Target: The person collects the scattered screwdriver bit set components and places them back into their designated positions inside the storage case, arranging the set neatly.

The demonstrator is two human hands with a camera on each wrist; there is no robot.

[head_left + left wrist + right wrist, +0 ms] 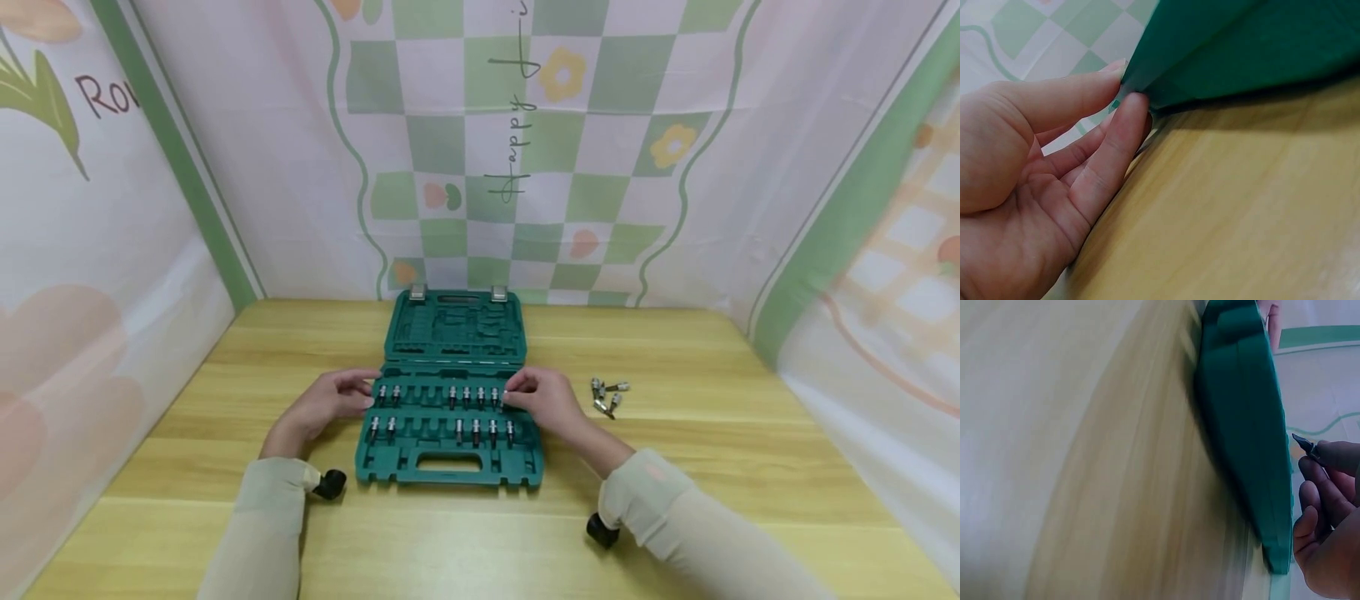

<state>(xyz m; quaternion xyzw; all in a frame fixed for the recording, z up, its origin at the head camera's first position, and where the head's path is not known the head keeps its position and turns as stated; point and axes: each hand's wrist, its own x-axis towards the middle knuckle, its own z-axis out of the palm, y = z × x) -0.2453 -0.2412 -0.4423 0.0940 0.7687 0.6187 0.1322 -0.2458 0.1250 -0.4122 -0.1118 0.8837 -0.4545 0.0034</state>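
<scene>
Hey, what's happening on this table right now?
A person is working at an open green tool case lying on a wooden table. The left hand holds the case's left edge. The right hand pinches a small bit at the right end of the back row of bits. More loose bits lie to the right.

Open tool case (pixel 450 467) mid-table, bits (pixel 480 396) in its tray, loose bits (pixel 607 396) just right.
</scene>
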